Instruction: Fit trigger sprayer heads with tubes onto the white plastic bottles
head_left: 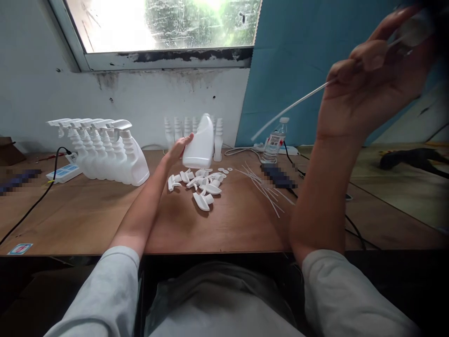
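Head view, clock centred on the pile of trigger heads [202, 201]. Left hand [178, 149] at 11, fingers closed on a white bottle [198, 149] at 12, leaning toward 1. Can't tell if its base touches the table [238, 229]. Right hand [375, 79] up at 2, fingers pinching a thin white tube [291, 111] whose free end points to 8. Something round and blurred at that thumb; can't tell what.

Risks, my read:
- Tube is long, bowed and gripped well back, so the tip could whip or miss. Squeezing hard could kink it.
- Bottle looks light and is leaning. Loose grip = slip onto the heads, scattering them and the small rings [229, 169] at 2.
- Narrow white bottles [168, 131] stand right behind it at 12. A shove back could topple the row.
- Right forearm is near the loose tubes [261, 187] at 3; an elbow sweep could roll some off.
- Left elbow swinging out toward 9 could clip the lined-up spray bottles [135, 159] at 10.
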A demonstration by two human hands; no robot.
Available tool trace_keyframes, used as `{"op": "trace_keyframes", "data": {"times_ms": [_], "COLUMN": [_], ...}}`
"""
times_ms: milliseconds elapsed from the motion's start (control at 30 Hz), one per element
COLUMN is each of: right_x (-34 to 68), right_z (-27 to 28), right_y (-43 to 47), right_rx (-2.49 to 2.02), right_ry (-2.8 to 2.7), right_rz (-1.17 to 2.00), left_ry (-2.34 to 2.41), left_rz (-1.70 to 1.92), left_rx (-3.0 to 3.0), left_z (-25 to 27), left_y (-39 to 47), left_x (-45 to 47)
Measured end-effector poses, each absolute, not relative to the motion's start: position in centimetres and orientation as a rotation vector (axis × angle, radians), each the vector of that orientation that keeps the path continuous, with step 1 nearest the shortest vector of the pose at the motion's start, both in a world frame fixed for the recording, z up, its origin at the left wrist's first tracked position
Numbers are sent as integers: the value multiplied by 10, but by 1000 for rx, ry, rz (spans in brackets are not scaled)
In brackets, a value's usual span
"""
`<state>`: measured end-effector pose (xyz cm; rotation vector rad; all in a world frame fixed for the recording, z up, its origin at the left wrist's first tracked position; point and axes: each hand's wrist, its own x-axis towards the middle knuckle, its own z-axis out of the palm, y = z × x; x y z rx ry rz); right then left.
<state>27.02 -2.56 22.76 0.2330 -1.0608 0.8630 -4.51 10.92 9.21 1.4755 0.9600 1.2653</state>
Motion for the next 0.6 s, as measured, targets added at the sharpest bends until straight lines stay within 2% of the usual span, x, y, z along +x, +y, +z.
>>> {"op": "trace_keyframes", "data": {"times_ms": [167, 400, 600], "right_x": [269, 263, 242], "right_z": [229, 221, 212], "right_y": [-20, 2, 6], "right_rx": [-118, -314, -466], "right_ry": [-1080, -1207, -1202], "right_rz": [798, 813, 968], "left_ry": [1589, 1792, 1901], "left_rz": [1266, 1140, 1131], "left_rx": [1704, 1796, 1808], "left_z": [75, 43, 45], "left_y": [152, 176, 173], "left_x": [-6, 32, 40]}}
